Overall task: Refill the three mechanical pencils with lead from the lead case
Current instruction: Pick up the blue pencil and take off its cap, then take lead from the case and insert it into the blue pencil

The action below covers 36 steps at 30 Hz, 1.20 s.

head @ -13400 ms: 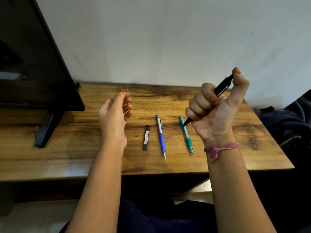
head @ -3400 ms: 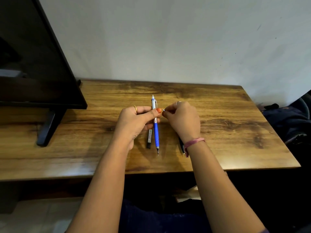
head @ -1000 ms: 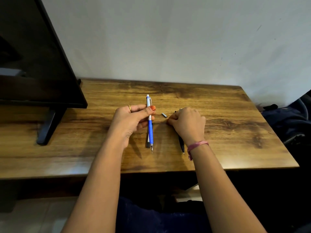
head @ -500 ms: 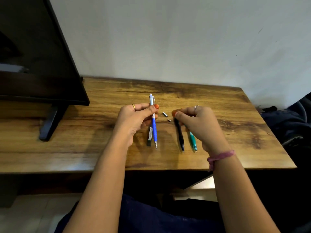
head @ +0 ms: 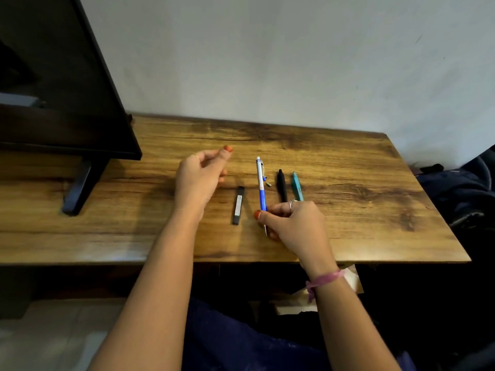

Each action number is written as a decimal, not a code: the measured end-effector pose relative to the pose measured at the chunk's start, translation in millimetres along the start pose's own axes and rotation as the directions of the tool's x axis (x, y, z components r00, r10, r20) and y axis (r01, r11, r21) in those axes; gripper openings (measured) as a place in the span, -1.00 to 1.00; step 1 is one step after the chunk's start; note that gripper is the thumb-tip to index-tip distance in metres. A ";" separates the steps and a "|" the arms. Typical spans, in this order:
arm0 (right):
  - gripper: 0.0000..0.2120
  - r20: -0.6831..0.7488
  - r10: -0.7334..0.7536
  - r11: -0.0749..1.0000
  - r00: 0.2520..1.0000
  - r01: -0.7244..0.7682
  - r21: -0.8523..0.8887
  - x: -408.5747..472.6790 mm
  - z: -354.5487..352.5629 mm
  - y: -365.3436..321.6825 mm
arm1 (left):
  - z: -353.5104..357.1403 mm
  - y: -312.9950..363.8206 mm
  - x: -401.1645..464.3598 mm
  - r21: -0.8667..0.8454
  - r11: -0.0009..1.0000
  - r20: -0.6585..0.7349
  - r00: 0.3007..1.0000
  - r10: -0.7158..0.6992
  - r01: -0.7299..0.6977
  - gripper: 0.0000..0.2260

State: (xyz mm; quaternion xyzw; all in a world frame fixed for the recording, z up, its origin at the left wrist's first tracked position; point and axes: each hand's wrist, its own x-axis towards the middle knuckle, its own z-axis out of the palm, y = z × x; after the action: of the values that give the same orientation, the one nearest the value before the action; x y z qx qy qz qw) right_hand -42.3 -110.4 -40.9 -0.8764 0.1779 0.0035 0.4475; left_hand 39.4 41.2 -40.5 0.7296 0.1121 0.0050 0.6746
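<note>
Right hand [head: 294, 223] pinches blue pencil [head: 261, 188]

Blue pencil [head: 261, 187] in right hand [head: 293, 223] (pinched)

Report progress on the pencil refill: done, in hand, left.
Done: cannot confirm any pencil as refilled; the black pencil and teal pencil lie on the table. In hand: the right hand pinches the blue pencil, with a small cap lying beside it. Left: the lead case lies untouched; the left hand holds nothing visible.
</note>
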 end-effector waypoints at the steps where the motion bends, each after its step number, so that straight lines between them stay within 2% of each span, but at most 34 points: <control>1: -0.86 -0.008 -0.015 0.997 1.000 0.014 -0.071 0.6 0.8 0.6 | -5.2 -1.8 2.6 0.059 0.998 -0.037 0.999 0.031 -0.029 -0.80; 4: -0.87 -0.028 -0.045 0.979 0.999 0.038 -0.202 2.0 2.2 -1.2 | -13.7 -5.0 4.0 0.266 0.961 -0.019 0.997 0.081 -0.073 -0.97; 5: -0.87 -0.035 -0.052 0.972 0.998 0.042 -0.230 2.6 2.7 -2.0 | -13.9 -5.5 4.1 0.326 0.942 0.002 0.997 0.077 -0.074 -0.97; 10: -0.85 -0.061 -0.095 0.946 0.994 0.071 -0.316 2.3 3.2 -7.1 | -8.4 -3.4 0.0 0.550 0.835 0.075 0.997 -0.034 -0.012 -0.82; 14: -0.79 -0.061 -0.119 0.933 0.991 0.090 -0.347 2.8 3.2 -8.0 | 1.5 0.0 -9.5 0.658 0.753 0.124 0.988 -0.096 -0.010 -0.71; 19: -0.80 -0.112 -0.167 0.949 0.979 0.129 -0.289 5.7 -3.2 -7.2 | 13.6 -1.3 -18.1 0.725 0.687 0.135 0.988 -0.078 -0.045 -0.65; 22: -0.84 -0.149 -0.188 0.968 0.971 0.158 -0.193 13.8 -7.8 -7.7 | 15.4 -2.7 -18.1 0.743 0.668 0.106 0.993 -0.059 -0.039 -0.68; 26: -0.92 -0.080 -0.099 0.984 0.992 0.110 0.139 27.1 -6.2 -10.6 | 13.0 -3.6 -18.2 0.712 0.698 0.112 0.994 -0.010 -0.073 -0.70; 28: -0.95 -0.014 -0.078 0.950 0.997 0.078 0.303 30.7 -1.1 -13.6 | 11.9 -0.3 -20.4 0.672 0.726 0.151 0.987 0.060 -0.147 -0.74; 30: -0.89 0.014 -0.095 0.912 0.995 0.081 0.402 32.7 5.0 -16.5 | 10.3 3.6 -22.1 0.624 0.745 0.204 0.969 0.137 -0.236 -0.80; 32: -0.87 0.003 -0.104 0.882 0.995 0.091 0.462 34.4 8.4 -19.0 | 7.9 5.8 -22.0 0.605 0.720 0.259 0.939 0.226 -0.340 -0.84; 36: -0.97 0.000 -0.114 0.841 0.994 0.096 0.532 36.6 7.1 -22.2 | 1.3 7.0 -21.8 0.562 0.675 0.297 0.878 0.375 -0.478 -0.85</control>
State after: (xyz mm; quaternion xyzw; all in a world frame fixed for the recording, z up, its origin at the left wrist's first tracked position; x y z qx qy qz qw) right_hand 0.0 -104.2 -33.8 -0.7268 0.1166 -0.0565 0.6745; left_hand 19.5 35.8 -30.6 0.9135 -0.1198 0.0682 0.3829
